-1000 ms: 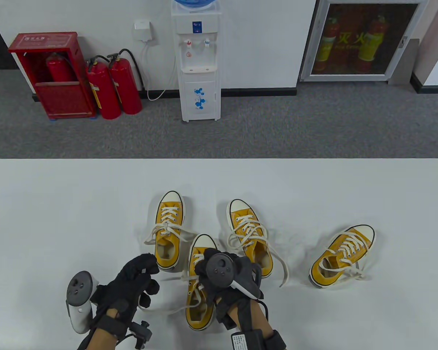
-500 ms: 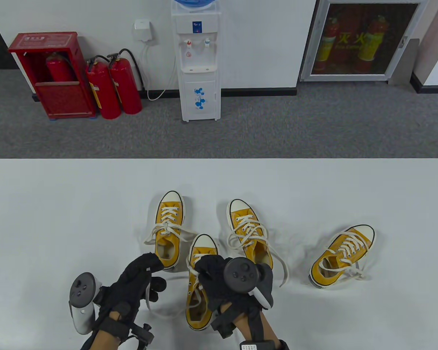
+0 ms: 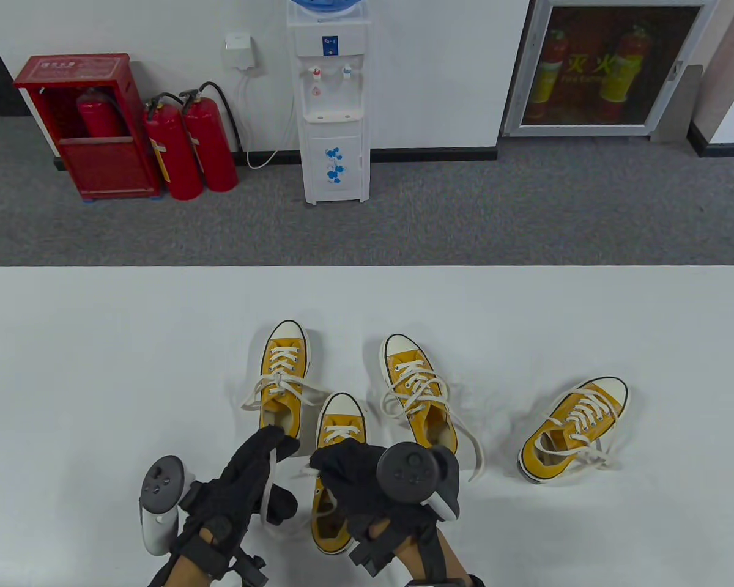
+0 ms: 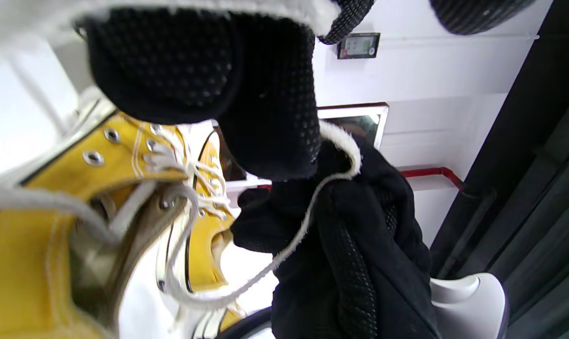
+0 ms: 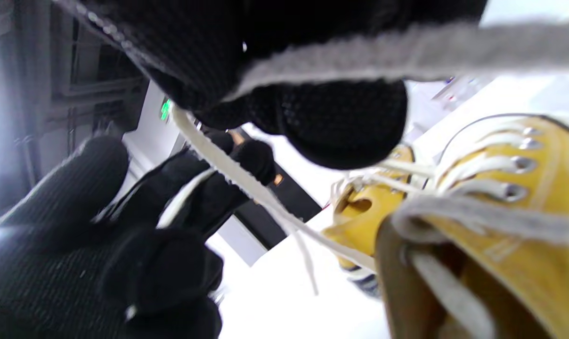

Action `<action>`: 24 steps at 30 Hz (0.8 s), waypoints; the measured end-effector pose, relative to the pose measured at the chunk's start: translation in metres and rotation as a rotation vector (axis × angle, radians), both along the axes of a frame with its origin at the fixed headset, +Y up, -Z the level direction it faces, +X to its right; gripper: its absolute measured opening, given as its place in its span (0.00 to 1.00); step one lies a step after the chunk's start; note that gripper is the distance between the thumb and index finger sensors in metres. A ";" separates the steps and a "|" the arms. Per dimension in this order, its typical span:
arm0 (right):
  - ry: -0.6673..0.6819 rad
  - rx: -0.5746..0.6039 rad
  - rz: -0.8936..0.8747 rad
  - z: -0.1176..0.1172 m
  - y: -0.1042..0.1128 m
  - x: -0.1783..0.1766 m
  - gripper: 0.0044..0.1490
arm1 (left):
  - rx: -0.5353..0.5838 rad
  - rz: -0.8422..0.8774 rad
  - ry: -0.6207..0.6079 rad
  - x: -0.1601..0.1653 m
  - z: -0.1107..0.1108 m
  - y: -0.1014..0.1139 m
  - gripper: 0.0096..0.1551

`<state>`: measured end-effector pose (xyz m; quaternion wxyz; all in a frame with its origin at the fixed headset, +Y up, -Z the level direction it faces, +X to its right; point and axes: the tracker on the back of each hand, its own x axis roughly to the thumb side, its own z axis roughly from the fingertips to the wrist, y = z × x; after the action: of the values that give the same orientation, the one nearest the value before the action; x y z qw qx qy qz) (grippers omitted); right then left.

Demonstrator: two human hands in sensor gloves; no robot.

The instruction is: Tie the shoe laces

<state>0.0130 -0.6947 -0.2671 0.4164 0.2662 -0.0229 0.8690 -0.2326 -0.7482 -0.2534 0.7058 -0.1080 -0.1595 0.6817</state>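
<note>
Table view: four yellow shoes sit on the white tabletop (image 3: pixel 98 342); the near shoe (image 3: pixel 336 465) lies closest to the person, toe pointing far, which puts its opening and loose laces right under both hands; the left hand (image 3: pixel 244 483) is raised just left of it with a white lace (image 3: pixel 268 489) running down between its fingers, and the right hand (image 3: pixel 358 483) hovers over the shoe's middle, fingers curled and covering most of it; the hands are close together but not touching, probably so the two lace ends can be crossed over the tongue. The far left shoe (image 3: pixel 283 385) and the middle shoe (image 3: pixel 419 397) stand just beyond with laces trailing loose, and the right shoe (image 3: pixel 572 428) lies well apart, angled; all three look set aside for later.

Left wrist view: the left hand's fingers (image 4: pixel 265 117) curl round the lace (image 4: pixel 284 254), which sags from them to the eyelets of the near shoe (image 4: pixel 44 245); the right hand (image 4: pixel 360 245) is just opposite, and the same lace passes over it.

Right wrist view: the right hand's fingers (image 5: pixel 341 117) pinch a lace (image 5: pixel 407 52) drawn taut across the top; a second strand (image 5: pixel 247 183) runs to the left hand (image 5: pixel 124 245), which grips it; the tension suggests the first knot is being formed, not yet pulled tight.
</note>
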 end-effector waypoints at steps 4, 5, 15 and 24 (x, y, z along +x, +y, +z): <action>0.007 0.064 0.021 0.006 0.002 -0.008 0.23 | -0.033 0.003 -0.067 0.011 0.002 -0.004 0.49; 0.013 0.068 0.022 0.007 0.003 -0.010 0.23 | -0.031 -0.010 -0.072 0.013 0.002 -0.005 0.50; -0.016 0.090 0.047 0.009 0.004 -0.011 0.24 | -0.054 -0.156 -0.062 0.018 0.002 -0.008 0.46; -0.062 0.071 0.011 0.003 0.000 -0.001 0.25 | 0.060 -0.349 -0.066 0.024 0.004 0.002 0.34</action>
<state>0.0124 -0.6948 -0.2642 0.4012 0.2539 -0.0651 0.8777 -0.2089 -0.7464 -0.2494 0.8108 -0.1352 -0.1817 0.5397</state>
